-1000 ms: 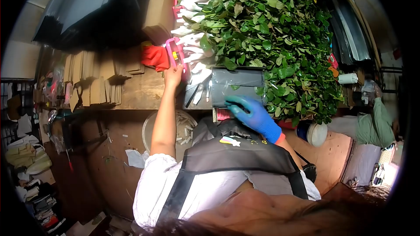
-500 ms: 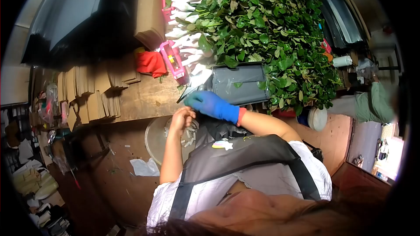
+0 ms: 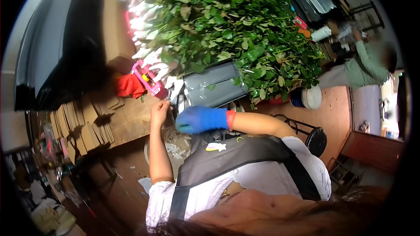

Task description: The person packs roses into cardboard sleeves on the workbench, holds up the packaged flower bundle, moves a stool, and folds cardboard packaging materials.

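My left hand (image 3: pixel 161 110) is bare and closed, its fingers pinched together close beside a pink tape dispenser (image 3: pixel 148 78) at the table edge. Whatever its fingertips hold, if anything, is too small to make out. My right hand (image 3: pixel 199 120) wears a blue knit glove with greenish fingers. It is curled in front of my dark apron (image 3: pixel 232 153), just right of the left wrist and apart from it; its grip is hidden. Beyond it lies a grey tray-like box (image 3: pixel 214 85) with a loose leaf on it.
Leafy green stems (image 3: pixel 227 26) are piled high, with white netted heads (image 3: pixel 146 26) along their left side. Folded cardboard (image 3: pixel 94 126) and a red cloth (image 3: pixel 130 85) lie left. A round bin (image 3: pixel 175 146) holds white scraps. A person (image 3: pixel 363 63) works at far right.
My view has turned, shifting the table leftward. My hands, close together before, have separated: the left is up by the dispenser, the gloved right lower and nearer my apron.
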The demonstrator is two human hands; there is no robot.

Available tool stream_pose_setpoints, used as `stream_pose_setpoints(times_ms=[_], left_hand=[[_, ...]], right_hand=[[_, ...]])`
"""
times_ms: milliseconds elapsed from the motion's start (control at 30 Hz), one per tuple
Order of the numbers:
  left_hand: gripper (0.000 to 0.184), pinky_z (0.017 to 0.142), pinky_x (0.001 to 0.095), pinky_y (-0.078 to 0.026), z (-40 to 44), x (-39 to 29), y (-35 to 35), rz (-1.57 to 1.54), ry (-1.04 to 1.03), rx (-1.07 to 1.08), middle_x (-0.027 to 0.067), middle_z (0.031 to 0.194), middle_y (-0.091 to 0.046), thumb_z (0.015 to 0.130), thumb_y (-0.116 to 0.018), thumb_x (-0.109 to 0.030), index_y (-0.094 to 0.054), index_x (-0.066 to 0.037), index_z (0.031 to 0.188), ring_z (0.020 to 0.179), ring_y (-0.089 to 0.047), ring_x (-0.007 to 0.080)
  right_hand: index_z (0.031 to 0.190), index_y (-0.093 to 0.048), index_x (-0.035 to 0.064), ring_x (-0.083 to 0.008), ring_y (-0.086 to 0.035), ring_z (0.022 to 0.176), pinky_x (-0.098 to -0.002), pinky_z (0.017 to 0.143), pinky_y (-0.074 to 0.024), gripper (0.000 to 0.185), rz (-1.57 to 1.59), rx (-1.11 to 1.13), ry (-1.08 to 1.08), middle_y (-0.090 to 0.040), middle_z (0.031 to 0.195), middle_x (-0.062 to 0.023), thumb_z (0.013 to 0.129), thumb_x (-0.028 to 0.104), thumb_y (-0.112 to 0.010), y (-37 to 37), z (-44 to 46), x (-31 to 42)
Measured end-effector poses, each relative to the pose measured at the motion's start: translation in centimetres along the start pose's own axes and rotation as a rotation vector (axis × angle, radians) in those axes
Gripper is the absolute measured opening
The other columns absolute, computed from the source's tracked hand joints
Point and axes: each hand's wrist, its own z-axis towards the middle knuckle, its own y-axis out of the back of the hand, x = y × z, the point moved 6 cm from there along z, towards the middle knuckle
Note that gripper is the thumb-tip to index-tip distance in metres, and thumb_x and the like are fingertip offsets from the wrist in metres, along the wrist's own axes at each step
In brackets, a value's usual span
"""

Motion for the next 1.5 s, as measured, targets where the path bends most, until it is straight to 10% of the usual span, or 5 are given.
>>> stream_pose_setpoints(times_ms=[400,667,1033,1200,1500], left_hand=[[0.012,0.096,0.0498,-0.042,-2.2,-28.6,-19.9,0.674,-1.115,-0.364,0.0128,0.124,-0.063,0.079,-0.077,-0.021,-0.076,-0.013,0.089,0.116,-0.055,0.0357],[0.051,0.108,0.0565,-0.035,3.7,-26.5,-26.9,0.917,-0.923,-0.408,0.0193,0.141,-0.052,0.083,-0.061,-0.014,-0.06,-0.008,0.134,0.131,-0.046,0.0411],[0.044,0.116,0.0523,-0.029,2.9,-26.8,-26.9,0.839,-1.023,-0.399,0.0153,0.144,-0.051,0.08,-0.064,-0.011,-0.065,-0.014,0.124,0.137,-0.043,0.0365],[0.042,0.116,0.0506,-0.031,0.7,-27.0,-23.9,0.507,-0.972,-0.211,0.0178,0.143,-0.051,0.088,-0.071,-0.015,-0.062,-0.008,0.129,0.139,-0.04,0.0411],[0.042,0.05,0.0301,-0.035,-9.0,-7.6,-7.7,-0.192,-0.217,-0.346,0.0035,0.061,-0.053,0.104,-0.056,-0.023,-0.051,-0.006,0.066,0.053,-0.044,0.0123]], right_hand=[[0.109,-0.065,-0.0006,-0.0266,-0.069,0.107,-0.0411,0.099,-0.0542,0.036,1.222,-0.759,0.034,-0.071,0.114,-0.0167,0.104,0.034,-0.058,9.4,-23.2,-6.6],[0.111,-0.066,0.0,-0.0206,-0.071,0.097,-0.0337,0.088,-0.058,0.026,1.313,-0.841,-0.52,-0.073,0.112,-0.0121,0.105,0.024,-0.058,-1.1,-27.3,-15.4],[0.121,-0.064,0.0057,-0.0361,-0.063,0.106,-0.0456,0.095,-0.0501,0.037,-0.152,-0.335,-0.833,-0.067,0.123,-0.0149,0.097,0.033,-0.056,-8.8,-22.3,-32.4],[0.14,-0.056,0.0116,-0.0401,-0.055,0.127,-0.0466,0.107,-0.044,0.072,0.137,-0.41,-0.931,-0.057,0.144,-0.0186,0.089,0.062,-0.057,-3.6,-25.2,-26.7],[0.116,-0.07,0.0088,-0.0317,-0.068,0.094,-0.042,0.084,-0.0548,0.026,0.221,-0.458,-0.154,-0.071,0.107,-0.011,0.097,0.027,-0.064,8.5,-19.1,-4.9]])
